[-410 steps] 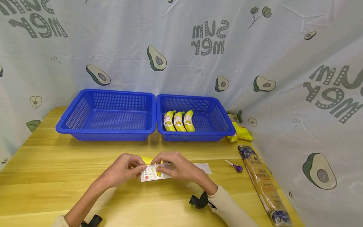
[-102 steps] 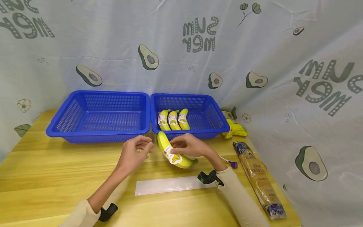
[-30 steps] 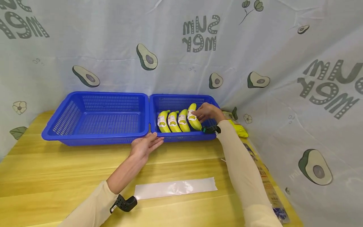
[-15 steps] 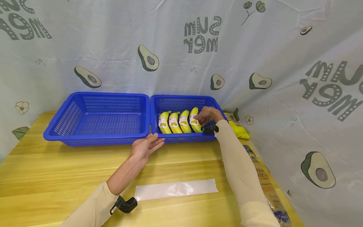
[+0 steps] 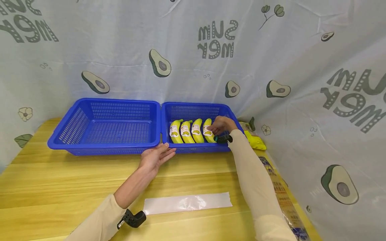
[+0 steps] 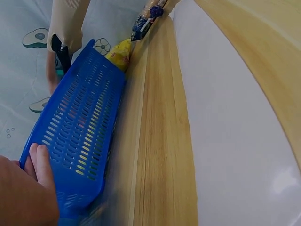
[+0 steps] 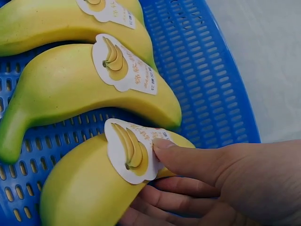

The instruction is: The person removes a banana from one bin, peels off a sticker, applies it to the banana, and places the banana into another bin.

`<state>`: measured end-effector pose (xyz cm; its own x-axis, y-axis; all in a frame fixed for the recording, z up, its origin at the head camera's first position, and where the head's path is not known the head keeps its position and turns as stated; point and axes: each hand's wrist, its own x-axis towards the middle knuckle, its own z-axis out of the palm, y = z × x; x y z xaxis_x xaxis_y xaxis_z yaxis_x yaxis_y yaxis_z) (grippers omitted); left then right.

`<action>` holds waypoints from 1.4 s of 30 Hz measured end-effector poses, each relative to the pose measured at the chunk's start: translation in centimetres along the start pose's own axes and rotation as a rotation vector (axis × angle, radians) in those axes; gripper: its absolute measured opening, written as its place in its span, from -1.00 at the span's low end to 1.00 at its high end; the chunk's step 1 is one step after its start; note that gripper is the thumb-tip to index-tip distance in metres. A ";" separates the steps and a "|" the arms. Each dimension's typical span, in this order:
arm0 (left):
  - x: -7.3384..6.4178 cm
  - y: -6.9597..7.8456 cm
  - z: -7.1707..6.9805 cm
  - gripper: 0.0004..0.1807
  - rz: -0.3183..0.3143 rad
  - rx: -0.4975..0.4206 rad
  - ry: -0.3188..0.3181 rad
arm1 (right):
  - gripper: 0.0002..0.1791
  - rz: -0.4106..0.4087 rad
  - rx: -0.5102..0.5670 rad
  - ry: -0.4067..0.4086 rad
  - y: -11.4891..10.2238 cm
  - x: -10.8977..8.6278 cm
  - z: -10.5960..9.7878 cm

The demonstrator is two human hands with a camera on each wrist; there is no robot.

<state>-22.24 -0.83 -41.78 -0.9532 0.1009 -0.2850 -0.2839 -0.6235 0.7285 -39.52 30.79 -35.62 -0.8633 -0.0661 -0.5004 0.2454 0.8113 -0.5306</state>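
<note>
In the right blue basket [image 5: 193, 146] several yellow bananas with white labels lie side by side. My right hand [image 5: 221, 124] reaches inside and holds the rightmost banana [image 5: 208, 129]; in the right wrist view its thumb presses on the label [image 7: 129, 150] and its fingers curl under the fruit. The neighbouring banana [image 7: 61, 84] lies just apart from it on the slotted floor. My left hand [image 5: 153, 156] touches the basket's front left corner, thumb at the rim and fingers extended along the outer wall, as the left wrist view [image 6: 35, 188] also has it.
A second blue basket [image 5: 120, 132], with nothing in it, stands against the left of this one. A glossy white strip [image 5: 188, 203] lies on the wooden table. Yellow packaging [image 5: 256, 141] and a long printed packet [image 5: 283, 201] line the right edge by the curtain.
The white label went onto the banana, and my right hand carried it from above the table into the right basket, lowering it beside the others. My left hand moved to the basket's rim.
</note>
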 end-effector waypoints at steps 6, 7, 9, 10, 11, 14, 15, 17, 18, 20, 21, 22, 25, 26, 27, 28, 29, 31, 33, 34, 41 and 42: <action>0.2 -0.1 0.1 -0.77 -0.002 0.000 0.000 | -0.76 -0.003 0.014 0.019 0.2 0.0 0.0; 0.2 -0.1 0.1 -0.79 -0.004 0.001 0.002 | -0.76 -0.003 0.013 0.021 0.2 0.0 -0.1; 0.3 -0.1 0.1 -0.80 -0.006 0.001 0.002 | -0.76 -0.007 0.017 0.021 0.3 -0.1 -0.1; 0.3 -0.2 0.2 -0.81 -0.008 0.001 0.004 | -0.76 -0.011 0.018 0.022 0.4 -0.1 -0.1; 0.3 -0.2 0.2 -0.81 -0.008 0.002 0.004 | -0.76 -0.015 0.018 0.024 0.4 -0.1 -0.2; 0.5 -0.1 0.1 -0.81 -0.008 0.008 0.001 | -0.75 -0.026 0.026 0.020 0.5 -0.1 -0.3; 0.5 -0.1 0.1 -0.81 -0.009 0.010 -0.001 | -0.75 -0.027 0.031 0.016 0.4 -0.1 -0.3; 0.7 0.0 0.0 -0.82 -0.014 0.018 -0.007 | -0.74 -0.029 0.032 0.009 0.3 -0.1 -0.4; 0.7 0.1 0.0 -0.83 -0.017 0.023 -0.012 | -0.72 -0.028 0.031 0.002 0.2 -0.1 -0.5; 0.7 0.4 -0.2 -0.83 -0.020 0.038 -0.031 | -0.72 -0.032 0.024 -0.004 -0.1 -0.2 -0.6; 0.7 0.5 -0.2 -0.81 -0.021 0.048 -0.041 | -0.72 -0.035 0.021 -0.006 -0.3 -0.2 -0.6; 0.7 0.6 -0.3 -0.79 -0.021 0.062 -0.053 | -0.72 -0.038 0.025 -0.008 -0.4 -0.2 -0.7; 0.4 0.7 -0.6 -0.68 -0.017 0.116 -0.101 | -0.70 -0.043 0.041 0.000 -0.9 -0.4 -1.0; 0.4 0.8 -0.6 -0.65 -0.014 0.134 -0.112 | -0.70 -0.051 0.038 0.009 -1.0 -0.5 -1.1; 0.3 0.8 -0.7 -0.63 -0.011 0.153 -0.127 | -0.71 -0.057 0.039 0.017 -1.0 -0.5 -1.2; 0.2 0.8 -0.8 -0.61 -0.008 0.171 -0.139 | -0.71 -0.065 0.039 0.026 -1.0 -0.6 -1.2; 0.1 0.8 -0.9 -0.60 -0.004 0.187 -0.150 | -0.69 -0.071 0.032 0.035 -1.0 -0.6 -1.3; -0.2 0.8 -1.0 -0.62 0.000 0.214 -0.159 | -0.61 -0.091 0.021 0.042 -1.1 -0.8 -1.4; -0.4 0.8 -1.2 -0.63 0.004 0.243 -0.159 | -0.52 -0.112 0.002 0.038 -1.2 -0.9 -1.4; -0.5 0.8 -1.3 -0.63 0.005 0.255 -0.159 | -0.49 -0.123 -0.003 0.034 -1.3 -1.0 -1.4; -1.5 0.6 -1.8 -0.64 0.050 0.406 -0.193 | -0.56 -0.224 -0.200 0.105 -1.9 -1.9 -1.4; -1.7 0.7 -1.8 -0.66 0.058 0.428 -0.203 | -0.51 -0.236 -0.239 0.116 -2.0 -2.0 -1.4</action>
<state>-20.66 -2.79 -41.94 -0.9578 0.2514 -0.1395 -0.2059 -0.2611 0.9431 -38.94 30.11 -32.56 -0.9316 -0.2129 -0.2945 -0.0655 0.8955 -0.4402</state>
